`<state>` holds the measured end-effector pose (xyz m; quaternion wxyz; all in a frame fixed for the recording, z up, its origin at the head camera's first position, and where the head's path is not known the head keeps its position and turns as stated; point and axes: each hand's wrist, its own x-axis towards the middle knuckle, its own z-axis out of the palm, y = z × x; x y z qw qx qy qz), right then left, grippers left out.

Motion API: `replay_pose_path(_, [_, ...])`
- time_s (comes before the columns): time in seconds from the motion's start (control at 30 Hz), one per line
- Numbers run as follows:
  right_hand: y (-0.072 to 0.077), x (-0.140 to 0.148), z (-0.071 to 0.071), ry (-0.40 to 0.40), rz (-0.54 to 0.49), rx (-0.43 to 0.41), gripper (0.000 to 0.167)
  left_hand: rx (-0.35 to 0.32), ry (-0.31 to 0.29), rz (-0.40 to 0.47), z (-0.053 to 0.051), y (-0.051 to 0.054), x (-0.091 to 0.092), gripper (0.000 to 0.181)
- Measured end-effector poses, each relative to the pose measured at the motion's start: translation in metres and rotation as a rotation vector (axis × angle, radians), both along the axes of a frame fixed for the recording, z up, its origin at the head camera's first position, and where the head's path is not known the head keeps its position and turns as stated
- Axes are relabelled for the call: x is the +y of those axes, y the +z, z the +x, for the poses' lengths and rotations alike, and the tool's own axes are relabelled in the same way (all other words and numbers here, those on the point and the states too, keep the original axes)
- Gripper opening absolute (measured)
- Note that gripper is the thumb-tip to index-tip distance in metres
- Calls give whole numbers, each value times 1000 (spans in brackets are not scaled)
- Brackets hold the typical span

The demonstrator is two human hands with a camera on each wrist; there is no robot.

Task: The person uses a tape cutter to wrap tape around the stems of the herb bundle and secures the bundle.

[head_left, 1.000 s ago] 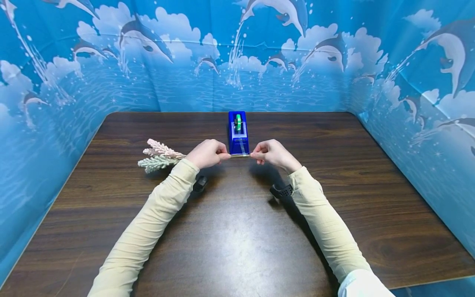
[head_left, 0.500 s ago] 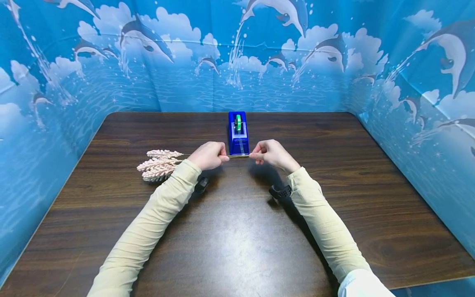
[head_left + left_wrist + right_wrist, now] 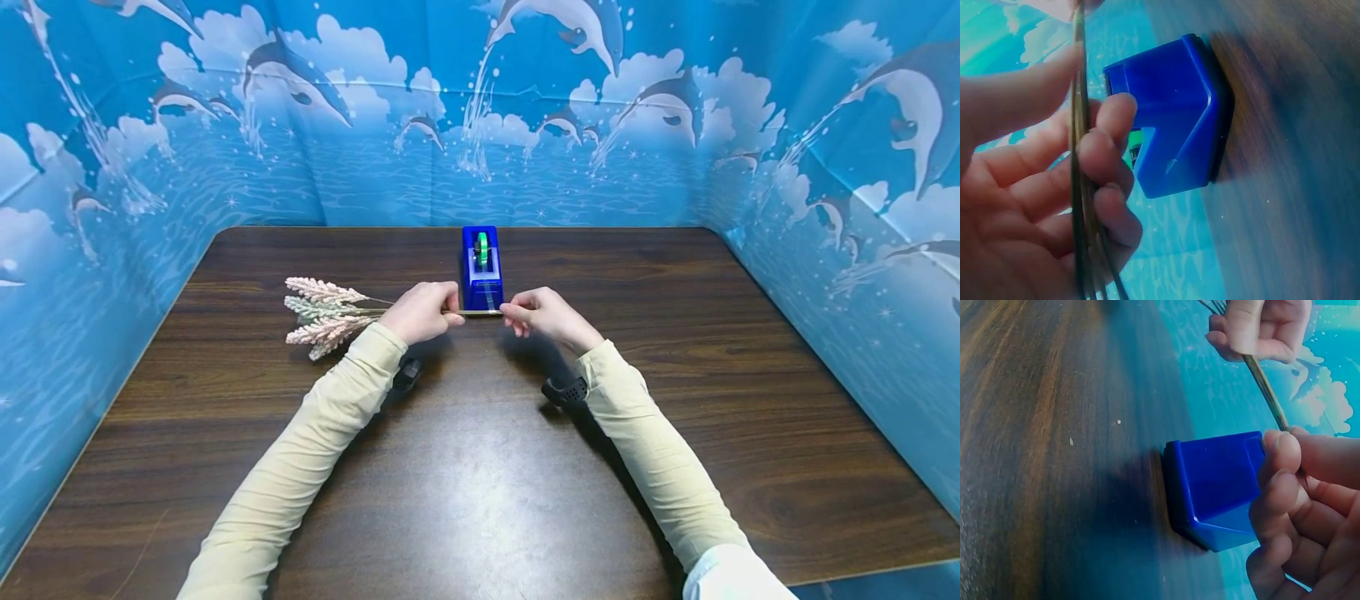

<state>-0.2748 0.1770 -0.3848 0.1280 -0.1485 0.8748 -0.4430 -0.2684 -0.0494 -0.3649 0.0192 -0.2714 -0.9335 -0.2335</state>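
Observation:
A bunch of artificial flower sprigs (image 3: pixel 322 310), with pink heads and a pale green one, lies sideways at the left in the head view. My left hand (image 3: pixel 423 312) grips its thin stems (image 3: pixel 1079 144), fingers curled round them. At the other end, my right hand (image 3: pixel 551 317) pinches the stems' tips between thumb and fingers, as the right wrist view also shows. Between both hands, the stems cross the near end of a blue tape dispenser (image 3: pixel 472 292). Inside it sits a green tape roll (image 3: pixel 482 248). Whether the tape touches the stems is too small to tell.
The dispenser stands on a dark wooden table (image 3: pixel 480 467) near its far edge. A blue curtain (image 3: pixel 375 183) with dolphins rises behind and beside the table. Black wrist straps (image 3: pixel 566 390) hang below the forearms.
The bunch has turned about its stems: the green head now shows between pink ones, after pink above green, then mostly pink. My right hand has shifted slightly left. Both grips stay.

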Motion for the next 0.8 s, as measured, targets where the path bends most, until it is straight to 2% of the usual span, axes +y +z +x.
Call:
replay_pose_path(0.07, [0,0,0,-11,-10,0,34,-18,9,21,0,1,0,19])
replay_pose_path(0.2, [0,0,-1,-32,-18,11,30,-27,23,1,0,1,1,22])
replay_pose_path(0.47, [2,-2,1,-78,31,68,27,-29,93,-9,0,-1,2,16])
replay_pose_path(0.8, [3,0,3,-76,46,113,25,-9,84,-18,2,-4,6,13])
